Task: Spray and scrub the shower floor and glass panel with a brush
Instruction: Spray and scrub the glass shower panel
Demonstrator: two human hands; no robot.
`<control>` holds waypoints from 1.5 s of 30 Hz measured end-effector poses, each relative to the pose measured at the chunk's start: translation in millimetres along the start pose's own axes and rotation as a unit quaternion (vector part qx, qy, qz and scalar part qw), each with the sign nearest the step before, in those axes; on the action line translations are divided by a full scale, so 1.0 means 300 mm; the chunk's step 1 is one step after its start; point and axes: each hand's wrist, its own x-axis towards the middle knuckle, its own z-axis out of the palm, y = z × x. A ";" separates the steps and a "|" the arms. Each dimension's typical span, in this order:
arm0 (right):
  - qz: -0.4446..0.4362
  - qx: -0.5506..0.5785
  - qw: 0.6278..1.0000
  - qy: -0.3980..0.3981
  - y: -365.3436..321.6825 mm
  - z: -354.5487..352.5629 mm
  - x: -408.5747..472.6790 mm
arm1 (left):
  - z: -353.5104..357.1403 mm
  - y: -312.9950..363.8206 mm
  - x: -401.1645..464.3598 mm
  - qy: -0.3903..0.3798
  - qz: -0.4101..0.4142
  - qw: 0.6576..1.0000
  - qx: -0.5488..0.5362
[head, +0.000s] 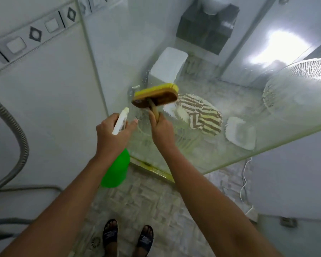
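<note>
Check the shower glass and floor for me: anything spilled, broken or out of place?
Nothing looks damaged or spilled. The glass panel carries streaky suds, as expected while the brush scrubs it. The one loose item is a white cord trailing down the wall to the tiled floor beyond the glass edge.

Home bathroom, shower corner. White wall tiles (44, 89) w/ a patterned border strip (33, 34), metal shower hose (20, 138) at left, wet glass panel (202, 138), floor drain (96, 242) in mosaic floor (146, 201). Toilet (168, 64) and striped mat (202, 112) seen thru the glass.
</note>
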 end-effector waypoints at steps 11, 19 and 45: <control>0.142 -0.028 0.989 -0.038 0.339 -0.016 -0.206 | 0.033 0.054 -0.006 -0.020 0.018 0.999 -0.024; 0.030 0.106 0.985 0.135 0.119 -0.373 -0.105 | 0.131 0.216 -0.020 -0.071 0.063 0.994 -0.051; 0.108 0.173 0.968 0.145 0.157 -0.458 -0.211 | 0.106 0.583 -0.065 -0.043 0.162 0.981 -0.100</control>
